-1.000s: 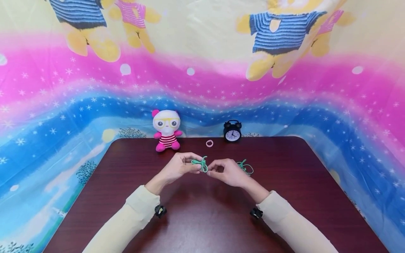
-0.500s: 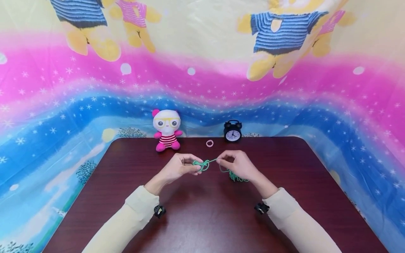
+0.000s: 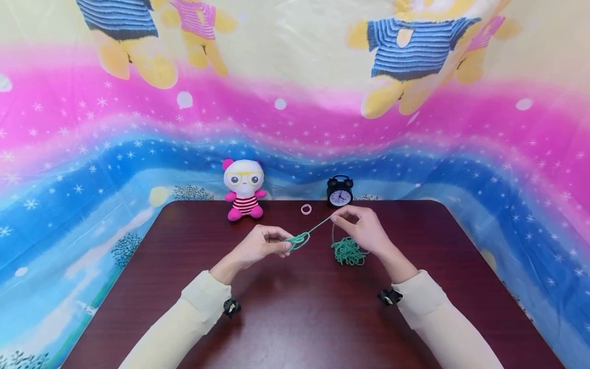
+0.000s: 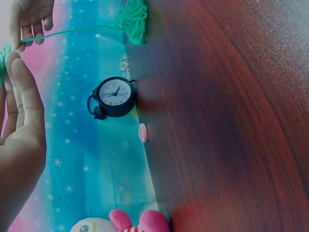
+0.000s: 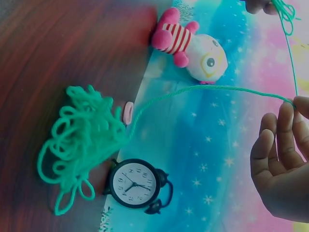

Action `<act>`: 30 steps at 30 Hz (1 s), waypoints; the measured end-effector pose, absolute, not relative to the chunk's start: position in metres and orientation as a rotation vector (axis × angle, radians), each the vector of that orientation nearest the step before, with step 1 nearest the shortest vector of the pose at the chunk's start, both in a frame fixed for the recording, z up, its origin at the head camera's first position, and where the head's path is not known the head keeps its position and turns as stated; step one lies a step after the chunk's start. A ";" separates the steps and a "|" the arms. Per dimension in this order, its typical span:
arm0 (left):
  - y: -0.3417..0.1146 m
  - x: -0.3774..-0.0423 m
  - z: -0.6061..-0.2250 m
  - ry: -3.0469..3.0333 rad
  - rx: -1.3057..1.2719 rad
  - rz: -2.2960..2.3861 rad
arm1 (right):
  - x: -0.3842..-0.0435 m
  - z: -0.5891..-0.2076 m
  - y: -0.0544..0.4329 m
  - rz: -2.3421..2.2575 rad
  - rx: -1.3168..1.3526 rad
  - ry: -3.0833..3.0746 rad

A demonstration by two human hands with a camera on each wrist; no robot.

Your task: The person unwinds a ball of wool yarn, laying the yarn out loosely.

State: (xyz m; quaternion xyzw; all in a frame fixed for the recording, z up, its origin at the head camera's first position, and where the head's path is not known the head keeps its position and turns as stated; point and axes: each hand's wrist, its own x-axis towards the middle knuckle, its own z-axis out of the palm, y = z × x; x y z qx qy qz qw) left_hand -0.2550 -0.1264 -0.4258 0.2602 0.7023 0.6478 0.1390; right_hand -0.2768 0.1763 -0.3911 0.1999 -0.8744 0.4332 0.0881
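A small looped bundle of green cord is pinched between the thumb and fingers of my left hand. From it a single strand runs up and rightward, fairly straight, to my right hand, whose thumb and fingertips pinch it. Below the right hand, a tangled heap of the same cord sits on the table, joined to the pinched strand by a slack length. In the left wrist view the bundle is mostly cut off at the edge.
A black alarm clock stands at the back of the dark wooden table. Left of it lie a pink ring-shaped band and a seated panda plush. A printed cloth hangs around the table's back and sides.
My right hand has moved right and up, drawing the strand out from the bundle. The cord heap has come into clearer view. My left hand has stayed nearly in place.
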 end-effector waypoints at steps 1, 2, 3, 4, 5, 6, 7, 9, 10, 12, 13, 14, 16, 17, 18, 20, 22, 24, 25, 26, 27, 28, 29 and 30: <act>-0.127 -0.255 -0.426 2.030 0.753 1.878 | -0.277 -0.391 0.177 1.285 0.590 -2.597; -0.127 -0.255 -0.426 2.024 0.749 1.888 | -0.278 -0.390 0.178 1.275 0.584 -2.594; -0.127 -0.255 -0.426 2.019 0.745 1.899 | -0.278 -0.390 0.179 1.267 0.576 -2.591; -0.127 -0.255 -0.426 2.013 0.744 1.909 | -0.278 -0.389 0.180 1.264 0.564 -2.587; -0.127 -0.255 -0.426 2.009 0.736 1.915 | -0.279 -0.389 0.181 1.260 0.550 -2.582; -0.127 -0.255 -0.426 2.006 0.730 1.919 | -0.279 -0.389 0.182 1.255 0.536 -2.579; -0.127 -0.255 -0.426 2.006 0.724 1.920 | -0.279 -0.388 0.184 1.255 0.525 -2.575; -0.128 -0.255 -0.425 2.016 0.709 1.910 | -0.281 -0.388 0.187 1.254 0.500 -2.563; -0.128 -0.255 -0.425 2.022 0.706 1.902 | -0.282 -0.388 0.189 1.253 0.486 -2.555; -0.128 -0.255 -0.425 2.032 0.704 1.885 | -0.283 -0.388 0.193 1.241 0.468 -2.538; -0.129 -0.255 -0.425 2.035 0.708 1.877 | -0.284 -0.388 0.195 1.233 0.458 -2.530; -0.129 -0.255 -0.426 2.038 0.712 1.870 | -0.285 -0.387 0.197 1.226 0.445 -2.521; -0.129 -0.255 -0.426 2.039 0.718 1.861 | -0.287 -0.387 0.201 1.217 0.411 -2.508; -0.129 -0.255 -0.426 2.040 0.720 1.856 | -0.287 -0.387 0.203 1.214 0.393 -2.503; -0.129 -0.255 -0.427 2.041 0.721 1.851 | -0.288 -0.386 0.205 1.212 0.372 -2.500; -0.130 -0.255 -0.427 2.048 0.718 1.842 | -0.290 -0.386 0.210 1.220 0.329 -2.494; -0.130 -0.255 -0.427 2.052 0.722 1.837 | -0.291 -0.386 0.215 1.234 0.287 -2.489; -0.130 -0.255 -0.427 2.056 0.725 1.834 | -0.293 -0.387 0.221 1.248 0.259 -2.486; -0.130 -0.255 -0.427 2.061 0.728 1.834 | -0.293 -0.388 0.224 1.250 0.249 -2.486; -0.131 -0.255 -0.427 2.062 0.730 1.836 | -0.294 -0.389 0.227 1.251 0.238 -2.490; -0.131 -0.255 -0.427 2.063 0.735 1.838 | -0.294 -0.390 0.230 1.251 0.226 -2.495; -0.131 -0.255 -0.426 2.066 0.738 1.840 | -0.294 -0.391 0.232 1.242 0.219 -2.504; -0.131 -0.255 -0.426 2.065 0.737 1.845 | -0.295 -0.392 0.235 1.233 0.209 -2.514; -0.131 -0.255 -0.426 2.066 0.737 1.849 | -0.295 -0.393 0.238 1.228 0.200 -2.527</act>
